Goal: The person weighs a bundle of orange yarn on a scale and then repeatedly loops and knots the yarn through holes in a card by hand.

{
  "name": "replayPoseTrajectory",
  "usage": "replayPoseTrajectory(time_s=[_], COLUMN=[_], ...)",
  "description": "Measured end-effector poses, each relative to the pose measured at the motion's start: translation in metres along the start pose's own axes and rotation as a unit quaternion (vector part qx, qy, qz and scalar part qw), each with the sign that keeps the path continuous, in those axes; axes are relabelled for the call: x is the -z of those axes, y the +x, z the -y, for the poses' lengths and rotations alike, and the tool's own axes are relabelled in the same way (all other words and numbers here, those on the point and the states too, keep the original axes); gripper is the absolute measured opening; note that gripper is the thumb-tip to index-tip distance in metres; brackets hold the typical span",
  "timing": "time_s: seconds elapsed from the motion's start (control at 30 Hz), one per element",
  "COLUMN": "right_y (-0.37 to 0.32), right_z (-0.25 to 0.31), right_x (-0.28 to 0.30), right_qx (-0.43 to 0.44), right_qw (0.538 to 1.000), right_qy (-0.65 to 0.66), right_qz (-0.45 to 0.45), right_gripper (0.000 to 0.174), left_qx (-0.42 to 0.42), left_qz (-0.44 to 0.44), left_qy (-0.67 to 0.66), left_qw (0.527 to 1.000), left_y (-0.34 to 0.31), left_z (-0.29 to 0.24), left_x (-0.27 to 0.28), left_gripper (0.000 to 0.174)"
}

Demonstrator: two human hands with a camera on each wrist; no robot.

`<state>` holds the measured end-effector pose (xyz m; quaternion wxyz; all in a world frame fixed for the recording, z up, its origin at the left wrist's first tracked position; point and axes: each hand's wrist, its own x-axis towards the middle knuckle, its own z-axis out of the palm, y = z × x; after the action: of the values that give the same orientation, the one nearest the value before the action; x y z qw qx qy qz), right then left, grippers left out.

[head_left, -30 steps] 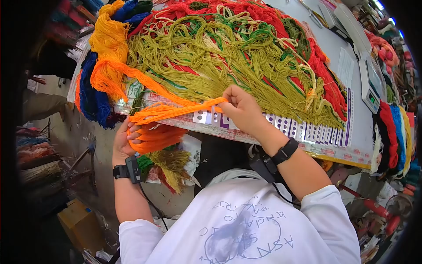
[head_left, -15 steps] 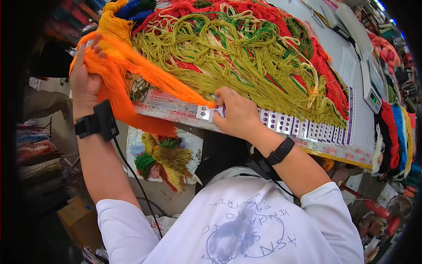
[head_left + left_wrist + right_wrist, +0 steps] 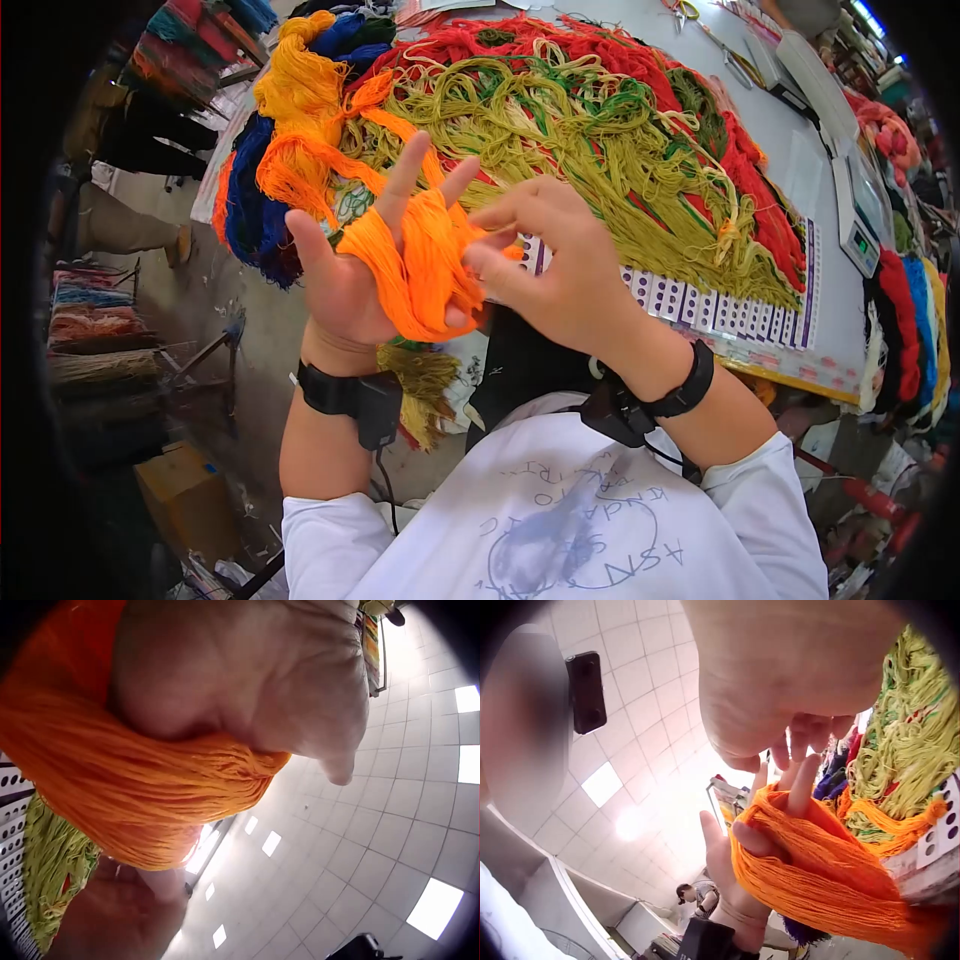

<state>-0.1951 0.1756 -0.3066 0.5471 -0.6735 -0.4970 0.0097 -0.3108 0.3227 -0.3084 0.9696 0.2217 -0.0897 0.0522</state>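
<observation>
**Head view:** a thick orange yarn hank (image 3: 425, 265) is held up in front of the chest, just off the bench edge, draped over the left hand (image 3: 340, 290). That hand is turned palm-up. Thumb, index & middle fgrs are spread straight, and the outer fgrs are curled round the hank. The hank's near side is pinched by the right hand (image 3: 570, 280) btw. thumb & fingertips. Behind, the grey bench (image 3: 790, 130) is covered w/ a heap of olive-green yarn (image 3: 560, 140) mixed w/ red yarn (image 3: 765, 215). A white punched sample card strip (image 3: 720, 318) is laid along the bench's near edge. A dark blue yarn bundle (image 3: 248, 215) is hung over the left end.

**Left wrist view:** the left hand (image 3: 232, 667) is seen close-up, w/ the orange yarn hank (image 3: 127, 795) passed beneath it & pressed against the palm. Part of the right hand (image 3: 112, 922) is seen just below the hank. The rest is filled by white ceiling tiles (image 3: 390, 825).

**Right wrist view:** the right hand (image 3: 795, 667) is seen from below, fingertips brought to the top of the orange yarn hank (image 3: 817, 877). The exact contact can't be told here. The left hand (image 3: 724, 877) is seen under the hank, one fgr curled over it & the others upright. The olive-green yarn (image 3: 911, 742) & the card strip (image 3: 945, 836) are seen at right.
</observation>
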Motion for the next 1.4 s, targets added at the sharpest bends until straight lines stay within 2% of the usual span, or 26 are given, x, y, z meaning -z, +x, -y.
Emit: replayPoseTrajectory(time_s=[0.23, 0.27, 0.3, 0.33, 0.4, 0.43, 0.47, 0.5, 0.53, 0.57, 0.6, 0.63, 0.67, 0.7, 0.73, 0.77, 0.87, 0.93, 1.0, 1.07, 1.13, 1.17, 1.23, 1.3, 1.33, 1.4], right_y=[-0.007, -0.005, -0.005, -0.004, 0.001, 0.001, 0.001, 0.0, 0.0, -0.001, -0.014, -0.025, -0.04, -0.048, -0.074, -0.086, -0.07, -0.045, -0.024, -0.023, -0.025, -0.028, -0.033, -0.042, -0.055, -0.08], right_z=[0.002, 0.003, 0.003, 0.0, -0.004, -0.001, -0.011, -0.026, -0.035, -0.034, -0.05, -0.046, -0.044, -0.018, -0.013, 0.005, 0.036, 0.033, 0.013, -0.007, -0.024, -0.033, -0.053, -0.062, -0.074, -0.077], right_x=[0.008, 0.009, 0.011, 0.012, 0.018, 0.028, 0.044, 0.072, 0.112, 0.158, 0.216, 0.282, 0.351, 0.387, 0.469, 0.506, 0.472, 0.385, 0.294, 0.209, 0.18, 0.186, 0.223, 0.29, 0.339, 0.424], right_qx=[-0.007, -0.133, -0.255, -0.255, -0.349, -0.397, -0.375, -0.352, -0.377, -0.387, -0.281, -0.271, -0.232, -0.197, -0.141, -0.119, -0.109, -0.222, -0.333, -0.372, -0.411, -0.414, -0.37, -0.317, -0.29, -0.24], right_qw=[0.996, 0.983, 0.942, 0.942, 0.807, 0.758, 0.766, 0.775, 0.731, 0.723, 0.744, 0.777, 0.826, 0.871, 0.904, 0.914, 0.939, 0.914, 0.893, 0.896, 0.856, 0.854, 0.787, 0.797, 0.795, 0.804], right_qy=[-0.04, 0.075, 0.188, 0.187, 0.466, 0.516, 0.522, 0.525, 0.567, 0.554, 0.601, 0.541, 0.479, 0.302, 0.336, 0.305, 0.247, 0.155, 0.152, 0.09, 0.293, 0.293, 0.45, 0.443, 0.464, 0.457], right_qz=[0.084, 0.099, 0.11, 0.111, 0.098, 0.043, 0.023, 0.0, -0.048, -0.143, -0.082, -0.17, -0.185, -0.334, -0.226, -0.239, -0.211, -0.302, -0.262, -0.224, -0.108, -0.11, -0.203, -0.262, -0.262, -0.296], right_gripper=[0.015, 0.012, 0.011, 0.011, 0.011, 0.012, 0.011, 0.012, 0.012, 0.012, 0.01, 0.014, 0.021, 0.026, 0.029, 0.03, 0.031, 0.032, 0.034, 0.03, 0.029, 0.029, 0.027, 0.026, 0.028, 0.031], left_qx=[0.037, 0.032, 0.03, 0.047, 0.063, 0.084, 0.105, 0.069, 0.035, -0.012, -0.059, -0.106, -0.153, -0.153, -0.192, -0.229, -0.238, -0.19, -0.149, -0.056, -0.107, -0.158, -0.229, -0.311, -0.393, -0.457], left_qz=[-0.022, -0.041, -0.04, -0.01, 0.019, 0.048, 0.078, 0.082, 0.086, 0.052, 0.017, -0.008, -0.035, -0.037, -0.069, -0.1, -0.065, -0.048, -0.043, -0.187, -0.139, -0.088, -0.081, -0.127, -0.154, -0.198], left_qy=[0.064, 0.063, 0.064, 0.057, 0.051, -0.02, -0.092, -0.095, -0.1, -0.082, -0.063, -0.044, -0.024, -0.029, -0.014, 0.002, -0.001, -0.035, -0.044, 0.106, 0.044, -0.019, -0.093, -0.064, -0.027, -0.037], left_qw=[0.997, 0.997, 0.997, 0.997, 0.997, 0.995, 0.987, 0.99, 0.991, 0.995, 0.996, 0.993, 0.987, 0.987, 0.979, 0.968, 0.969, 0.98, 0.987, 0.975, 0.984, 0.983, 0.966, 0.94, 0.906, 0.867], left_y=[-0.001, -0.001, -0.003, -0.007, -0.016, -0.02, -0.027, -0.043, -0.064, -0.082, -0.1, -0.116, -0.129, -0.138, -0.143, -0.143, -0.11, -0.077, -0.044, -0.026, -0.033, -0.04, -0.075, -0.153, -0.205, -0.257], left_z=[0.02, 0.022, 0.021, 0.018, 0.013, 0.01, 0.005, -0.005, -0.021, -0.04, -0.06, -0.079, -0.092, -0.101, -0.11, -0.116, -0.104, -0.083, -0.054, -0.028, -0.042, -0.055, -0.099, -0.171, -0.209, -0.232], left_x=[-0.003, -0.005, -0.001, 0.007, 0.02, 0.025, 0.032, 0.052, 0.071, 0.075, 0.076, 0.077, 0.076, 0.072, 0.068, 0.064, 0.056, 0.054, 0.047, 0.044, 0.05, 0.055, 0.056, 0.084, 0.108, 0.108], left_gripper=[0.11, 0.11, 0.11, 0.108, 0.106, 0.1, 0.094, 0.085, 0.076, 0.067, 0.058, 0.052, 0.046, 0.046, 0.044, 0.043, 0.041, 0.038, 0.037, 0.034, 0.028, 0.023, 0.018, 0.012, 0.011, 0.019])
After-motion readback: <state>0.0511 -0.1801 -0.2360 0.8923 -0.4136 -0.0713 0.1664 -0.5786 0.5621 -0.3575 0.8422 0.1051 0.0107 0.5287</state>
